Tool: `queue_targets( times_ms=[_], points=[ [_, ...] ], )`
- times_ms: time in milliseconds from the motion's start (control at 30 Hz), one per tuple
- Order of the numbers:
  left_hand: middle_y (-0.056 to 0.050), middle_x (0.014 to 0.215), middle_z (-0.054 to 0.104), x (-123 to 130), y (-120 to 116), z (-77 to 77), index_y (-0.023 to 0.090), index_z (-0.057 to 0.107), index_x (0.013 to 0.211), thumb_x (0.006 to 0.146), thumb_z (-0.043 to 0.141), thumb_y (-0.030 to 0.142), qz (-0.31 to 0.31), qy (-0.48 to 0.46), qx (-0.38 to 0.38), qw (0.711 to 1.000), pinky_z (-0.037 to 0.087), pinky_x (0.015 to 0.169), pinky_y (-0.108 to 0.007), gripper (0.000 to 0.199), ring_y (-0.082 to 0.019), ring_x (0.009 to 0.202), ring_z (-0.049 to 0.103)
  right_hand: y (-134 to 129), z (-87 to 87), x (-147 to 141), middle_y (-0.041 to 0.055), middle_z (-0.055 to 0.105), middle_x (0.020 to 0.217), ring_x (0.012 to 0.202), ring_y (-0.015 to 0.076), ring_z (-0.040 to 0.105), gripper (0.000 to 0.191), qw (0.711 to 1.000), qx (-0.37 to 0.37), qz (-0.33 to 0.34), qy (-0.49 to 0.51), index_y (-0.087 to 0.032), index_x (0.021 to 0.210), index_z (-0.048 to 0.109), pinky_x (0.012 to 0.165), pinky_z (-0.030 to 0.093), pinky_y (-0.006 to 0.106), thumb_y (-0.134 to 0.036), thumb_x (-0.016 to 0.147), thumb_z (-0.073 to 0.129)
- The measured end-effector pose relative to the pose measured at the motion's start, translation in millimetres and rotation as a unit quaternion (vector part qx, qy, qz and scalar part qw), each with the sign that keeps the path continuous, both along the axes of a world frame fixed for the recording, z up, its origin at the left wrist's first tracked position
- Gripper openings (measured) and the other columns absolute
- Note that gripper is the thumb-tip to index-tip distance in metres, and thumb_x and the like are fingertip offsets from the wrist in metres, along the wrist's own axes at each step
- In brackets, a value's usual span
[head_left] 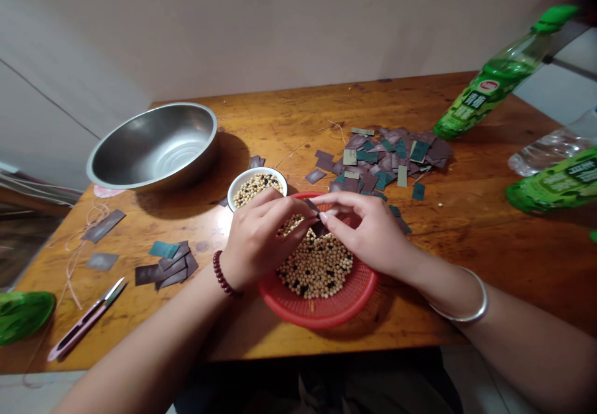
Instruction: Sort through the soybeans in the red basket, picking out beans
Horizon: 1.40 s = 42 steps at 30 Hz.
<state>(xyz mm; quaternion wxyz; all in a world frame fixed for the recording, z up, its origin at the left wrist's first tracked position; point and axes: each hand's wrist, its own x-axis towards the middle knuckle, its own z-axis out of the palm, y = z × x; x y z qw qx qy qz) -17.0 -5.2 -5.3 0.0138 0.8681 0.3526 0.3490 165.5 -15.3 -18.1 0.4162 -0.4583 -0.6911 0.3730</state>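
Note:
My left hand and my right hand meet above a red plastic basket. Between their fingertips is a small dark brown piece of sheet material, pinched from both sides; its lower part hangs over the basket. Small round pale beads mixed with black ones fill the basket's bottom. Just beyond my left hand stands a white bowl of the same beads, partly hidden by the hand. A dark red beaded bracelet circles my left wrist, and a silver bangle my right forearm.
A large steel basin stands back left. Brown and green pieces lie heaped back right; a smaller stack is at left. Near it are pink-handled scissors or a cutter and loose thread. Green bottles stand at right.

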Motion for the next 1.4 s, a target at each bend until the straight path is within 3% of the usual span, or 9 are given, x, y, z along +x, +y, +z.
queue_targets(
  times_ms=[767,1067,1300,1400],
  points=[
    [-0.001,0.079,0.064,-0.5,0.7,-1.0,0.018,0.060,0.087,0.078,0.061,0.023,0.014,-0.011,-0.023,1.000,0.045,0.063,-0.023,0.010,-0.010,0.070,0.054,-0.3,2.6,0.7,0.0048,0.069,0.088,0.071,0.0140,0.064,0.029,1.000,-0.012,0.015,0.009,-0.018,0.104,0.065,0.065,0.053,0.026,-0.014,0.078,0.052],
    [0.000,0.078,0.065,0.5,0.2,0.4,0.020,0.060,0.087,0.078,0.062,0.021,0.021,-0.018,-0.002,1.000,0.045,0.066,-0.024,0.010,-0.011,0.071,0.052,-0.6,1.0,0.8,0.0049,0.069,0.087,0.070,0.0137,0.064,0.027,1.000,-0.001,0.010,0.000,-0.018,0.102,0.065,0.064,0.052,0.025,-0.015,0.078,0.053],
    [0.001,0.077,0.065,0.2,-0.1,2.5,0.021,0.061,0.086,0.076,0.061,0.017,-0.018,0.010,0.018,1.000,0.044,0.066,-0.026,0.010,-0.012,0.069,0.049,-0.9,2.0,0.1,0.0050,0.069,0.089,0.069,0.0132,0.064,0.026,1.000,-0.002,0.011,0.015,-0.018,0.101,0.065,0.063,0.052,0.025,-0.016,0.078,0.053],
    [0.001,0.075,0.064,0.3,-0.5,2.5,0.021,0.061,0.084,0.075,0.061,0.018,0.005,0.004,0.028,1.000,0.044,0.067,-0.026,0.009,-0.012,0.069,0.049,-0.8,2.4,0.1,0.0051,0.069,0.088,0.069,0.0138,0.064,0.026,1.000,-0.005,0.014,0.009,-0.018,0.101,0.065,0.064,0.053,0.025,-0.016,0.078,0.053]
  ],
)
